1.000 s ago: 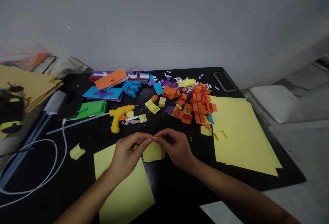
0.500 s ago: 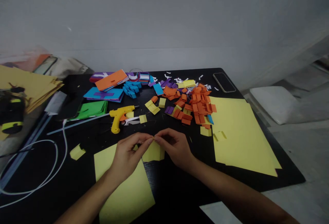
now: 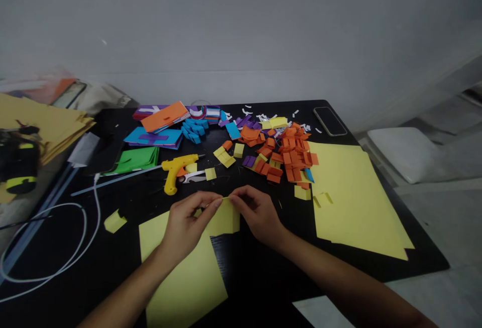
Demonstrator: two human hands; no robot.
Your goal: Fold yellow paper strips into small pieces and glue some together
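Observation:
Between my two hands is a small piece of yellow paper [image 3: 225, 219] with a crease across it. My left hand [image 3: 188, 220] pinches its upper left edge between thumb and fingers. On the opposite side, my right hand [image 3: 259, 215] pinches the upper right edge the same way. Below my left forearm a larger yellow sheet [image 3: 188, 278] lies flat on the black table. Just beyond my hands are a yellow glue gun [image 3: 173, 171], scissors [image 3: 193, 177] and a small yellow paper square [image 3: 210, 173].
A heap of folded orange paper pieces [image 3: 295, 152] lies at the back. Large yellow sheets [image 3: 350, 202] cover the right side, near a phone [image 3: 330, 121]. Folded green paper [image 3: 137, 159] and blue paper [image 3: 154, 137] sit back left. A white cable [image 3: 98, 207] loops at left.
My fingertips have moved slightly apart along the paper's top edge, so more of that edge shows. The view has shifted a little; the other things lie as before.

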